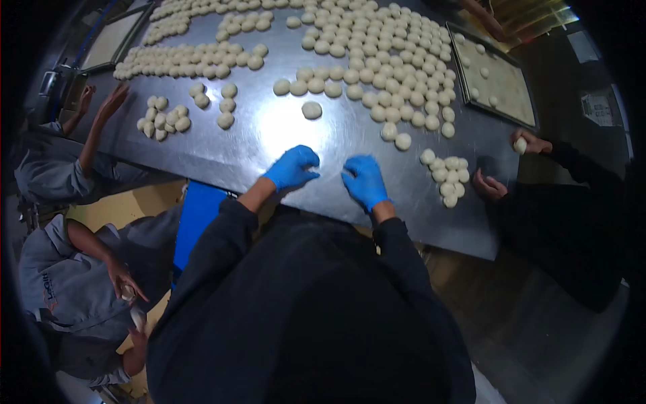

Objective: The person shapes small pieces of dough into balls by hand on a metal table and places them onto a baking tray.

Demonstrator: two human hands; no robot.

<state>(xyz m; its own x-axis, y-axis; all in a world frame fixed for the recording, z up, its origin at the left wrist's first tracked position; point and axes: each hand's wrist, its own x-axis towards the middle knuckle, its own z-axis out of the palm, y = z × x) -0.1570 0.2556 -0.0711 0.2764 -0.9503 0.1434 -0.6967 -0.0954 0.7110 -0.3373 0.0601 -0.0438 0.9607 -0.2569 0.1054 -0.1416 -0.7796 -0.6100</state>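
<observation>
My left hand [291, 168], in a blue glove, is curled at the table's near edge, slightly left of centre. My right hand [365, 180], also gloved in blue, is curled to its right, a short gap between the two. Whether either holds anything under its fingers I cannot make out. A single dough ball [311, 110] lies beyond them on the steel table [235, 148]. Many rows of dough balls [377, 54] cover the back, and a small cluster of balls [447, 176] lies to the right of my right hand.
Co-workers in grey stand left, their hands [108, 104] at the table, another pair [124, 286] lower down with pale pieces. A dark-sleeved co-worker at right holds a dough ball [520, 144]. Trays sit at far left [108, 40] and right [501, 87]. A blue bin [195, 229] stands below the edge.
</observation>
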